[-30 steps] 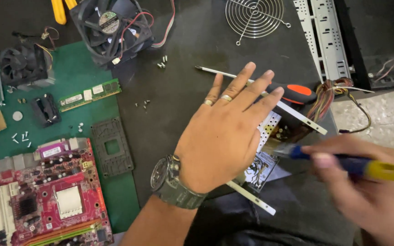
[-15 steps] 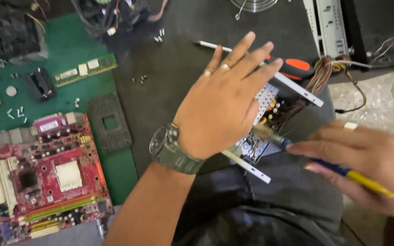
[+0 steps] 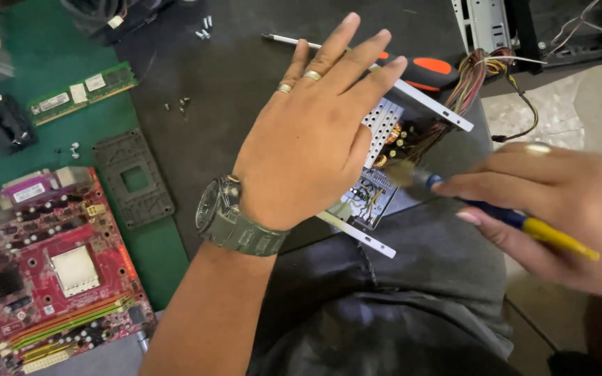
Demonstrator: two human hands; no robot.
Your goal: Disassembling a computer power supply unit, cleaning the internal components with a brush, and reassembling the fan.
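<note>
The left hand [image 3: 308, 139] lies flat, fingers spread, on the open power supply [image 3: 377, 177] — the right hand [image 3: 559, 209], fingers clamped on a blue-and-yellow brush [image 3: 517, 219], touches its circuitry.

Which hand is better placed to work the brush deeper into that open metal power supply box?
Probably the right hand: it grips the blue and yellow handled brush, bristles at the open metal power supply box. The left hand lies flat on top of the box, steadying it.

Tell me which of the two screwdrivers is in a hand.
The blue-and-yellow screwdriver, gripped by the right hand; the orange-and-black screwdriver lies untouched on the mat.
</note>
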